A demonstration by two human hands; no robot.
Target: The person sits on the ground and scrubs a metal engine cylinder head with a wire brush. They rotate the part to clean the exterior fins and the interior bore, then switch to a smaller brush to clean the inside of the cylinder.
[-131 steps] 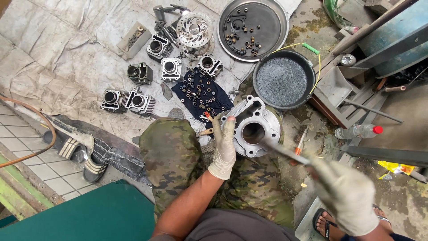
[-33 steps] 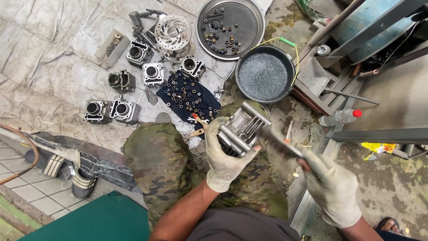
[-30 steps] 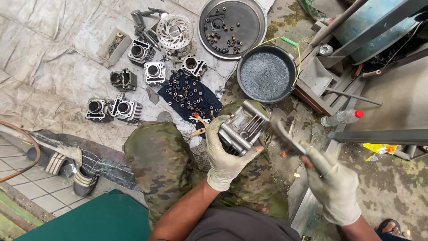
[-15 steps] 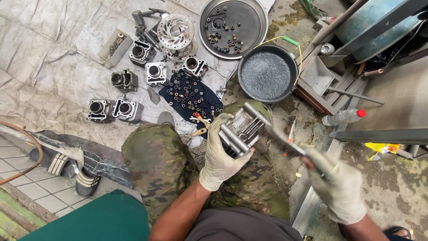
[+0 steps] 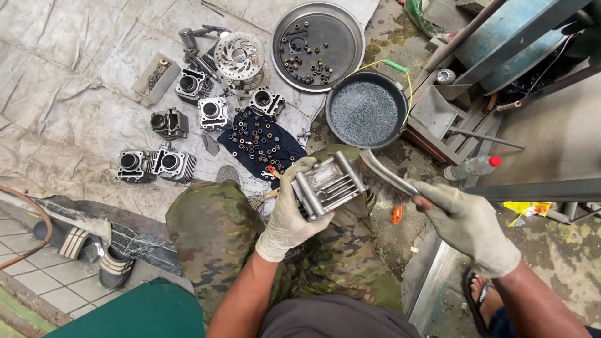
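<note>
The left hand, gloved, has its grip closed around a finned metal cylinder, held tilted over the camouflage-trousered knees. The right hand, also gloved, has its grip closed on the handle of a wire brush, whose bristle end touches the cylinder's right edge.

Taking the cylinder as landmark: just above and right of it sits a round black pan of grey, grainy liquid. Farther above, a shallow steel tray holds scattered small rings and nuts. Up and left of the cylinder lies a dark cloth covered in small round parts, and beyond it, on a grey tarp, several more cylinders and a brake disc. Right of the cylinder, a clear bottle with a red cap lies near a steel frame. Below and right, an orange-handled tool lies on the floor. Far left and lower, a pair of striped sandals rests at the tarp's edge, beside a green board.
</note>
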